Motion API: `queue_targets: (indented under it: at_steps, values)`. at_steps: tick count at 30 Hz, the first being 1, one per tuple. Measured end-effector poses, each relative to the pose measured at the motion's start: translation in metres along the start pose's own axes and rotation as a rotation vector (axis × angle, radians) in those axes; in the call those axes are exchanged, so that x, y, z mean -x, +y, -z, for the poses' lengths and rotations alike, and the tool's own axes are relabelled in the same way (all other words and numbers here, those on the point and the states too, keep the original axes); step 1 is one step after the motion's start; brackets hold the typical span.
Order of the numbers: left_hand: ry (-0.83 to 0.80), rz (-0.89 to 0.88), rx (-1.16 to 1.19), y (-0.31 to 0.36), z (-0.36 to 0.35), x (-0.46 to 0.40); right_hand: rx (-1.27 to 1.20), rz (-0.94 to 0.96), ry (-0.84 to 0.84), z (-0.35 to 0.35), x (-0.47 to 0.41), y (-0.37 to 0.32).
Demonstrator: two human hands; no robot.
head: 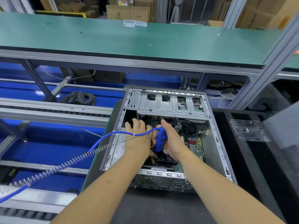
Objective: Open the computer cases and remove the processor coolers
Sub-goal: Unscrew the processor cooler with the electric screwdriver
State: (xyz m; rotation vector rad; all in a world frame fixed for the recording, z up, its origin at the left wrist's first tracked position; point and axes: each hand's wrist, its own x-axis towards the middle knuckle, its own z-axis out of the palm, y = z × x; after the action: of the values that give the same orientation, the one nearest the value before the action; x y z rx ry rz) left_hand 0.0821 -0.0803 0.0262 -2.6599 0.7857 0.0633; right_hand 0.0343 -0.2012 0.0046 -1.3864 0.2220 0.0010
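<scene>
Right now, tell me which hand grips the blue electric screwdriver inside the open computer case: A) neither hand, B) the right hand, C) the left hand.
B: the right hand wraps the blue screwdriver above the cooler fan, while the left hand rests beside it inside the computer case.

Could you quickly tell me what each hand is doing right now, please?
Left hand: inside the open computer case, fingers extended; whether it holds anything cannot be told.
Right hand: gripping the blue electric screwdriver, pointed down at the processor cooler.
</scene>
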Motion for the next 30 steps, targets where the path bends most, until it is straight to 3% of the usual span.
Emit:
queue_targets:
  at_steps: [7, 11, 15, 22, 24, 27, 29, 30]
  values:
    - [-0.027, 0.009, -0.198, 0.009, -0.003, 0.002, -0.017, 0.015, 0.015, 0.001, -0.001, -0.001]
    - [-0.041, -0.041, -0.075, 0.003, -0.002, 0.001, -0.042, 0.008, 0.033, 0.0, 0.0, 0.0]
    - [0.09, -0.037, 0.086, -0.001, -0.005, 0.002, 0.003, 0.015, 0.02, -0.001, 0.002, -0.001]
    - [-0.104, -0.08, -0.1, 0.003, 0.008, 0.0, -0.047, 0.021, 0.035, -0.002, 0.004, -0.002]
    - [-0.115, -0.203, 0.076, -0.012, 0.012, -0.001, -0.032, 0.016, 0.03, -0.004, 0.004, -0.002]
    - [-0.241, -0.426, 0.704, -0.054, 0.027, -0.001, 0.034, 0.032, 0.012, -0.011, 0.004, -0.003]
    - [-0.251, -0.356, 1.099, -0.068, 0.025, -0.004, 0.067, 0.029, -0.005, -0.016, 0.004, -0.004]
    - [-0.167, -0.256, 1.132, -0.069, 0.019, -0.007, 0.085, 0.019, -0.011, -0.018, 0.004, -0.005]
